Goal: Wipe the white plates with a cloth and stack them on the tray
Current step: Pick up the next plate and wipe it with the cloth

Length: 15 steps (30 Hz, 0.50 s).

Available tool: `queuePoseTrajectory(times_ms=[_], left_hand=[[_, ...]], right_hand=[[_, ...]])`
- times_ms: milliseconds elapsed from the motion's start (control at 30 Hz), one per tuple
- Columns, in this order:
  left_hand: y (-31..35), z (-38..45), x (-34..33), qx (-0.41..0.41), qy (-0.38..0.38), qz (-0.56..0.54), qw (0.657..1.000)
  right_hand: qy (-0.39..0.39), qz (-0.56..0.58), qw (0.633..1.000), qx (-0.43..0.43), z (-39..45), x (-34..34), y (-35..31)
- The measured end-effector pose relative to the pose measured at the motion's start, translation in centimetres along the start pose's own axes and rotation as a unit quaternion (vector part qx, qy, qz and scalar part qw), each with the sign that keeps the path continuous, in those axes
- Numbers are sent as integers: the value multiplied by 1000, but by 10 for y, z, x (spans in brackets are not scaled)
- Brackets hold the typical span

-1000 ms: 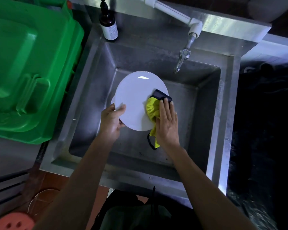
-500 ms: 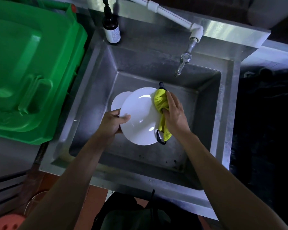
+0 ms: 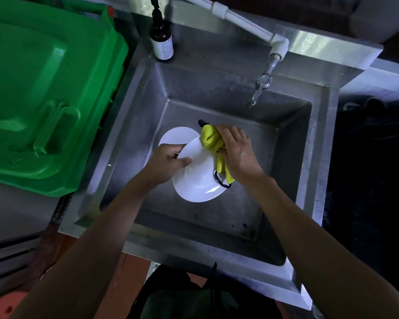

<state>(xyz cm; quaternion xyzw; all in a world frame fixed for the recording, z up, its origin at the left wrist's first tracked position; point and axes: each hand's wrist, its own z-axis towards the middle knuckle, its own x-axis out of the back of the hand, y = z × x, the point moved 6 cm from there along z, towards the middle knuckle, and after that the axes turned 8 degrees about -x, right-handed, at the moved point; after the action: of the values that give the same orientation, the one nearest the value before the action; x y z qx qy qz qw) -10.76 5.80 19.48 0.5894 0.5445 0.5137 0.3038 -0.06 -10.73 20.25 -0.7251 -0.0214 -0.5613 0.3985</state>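
The right hand has its fingers curled round a bunched yellow microfibre cloth with dark trim, pressing it on the rim of a round white ceramic plate at about one o'clock. A tail of the cloth hangs down the plate's right edge, ending in a dark loop. The left hand grips the same plate at its nine o'clock edge — thumb lying across the upper face, the other fingers hidden beneath. The plate is held tilted above the floor of a deep square stainless-steel sink. A second white plate lies behind it at eleven o'clock, partly covered. At the sink's one o'clock a metal tap hangs from a white plastic pipe; at eleven o'clock a brown pump bottle stands on the rim. Off at nine o'clock — just beside the sink — sits a large green plastic bin lid.
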Motion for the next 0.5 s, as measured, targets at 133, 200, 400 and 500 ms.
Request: queuePoseTrajectory(times_ms=[133,200,400,500], left_hand=[[17,11,2,-49,-19,124,991],[25,17,3,-71,-21,184,980],[41,20,-3,-84,33,270,959],[38,17,-12,-80,62,265,959]], right_hand=[[1,-9,999,30,0,1,-8],[10,-9,1000,21,-1,2,-9],[71,-10,997,-14,-7,14,-8],[107,-31,993,-28,-10,17,-7]])
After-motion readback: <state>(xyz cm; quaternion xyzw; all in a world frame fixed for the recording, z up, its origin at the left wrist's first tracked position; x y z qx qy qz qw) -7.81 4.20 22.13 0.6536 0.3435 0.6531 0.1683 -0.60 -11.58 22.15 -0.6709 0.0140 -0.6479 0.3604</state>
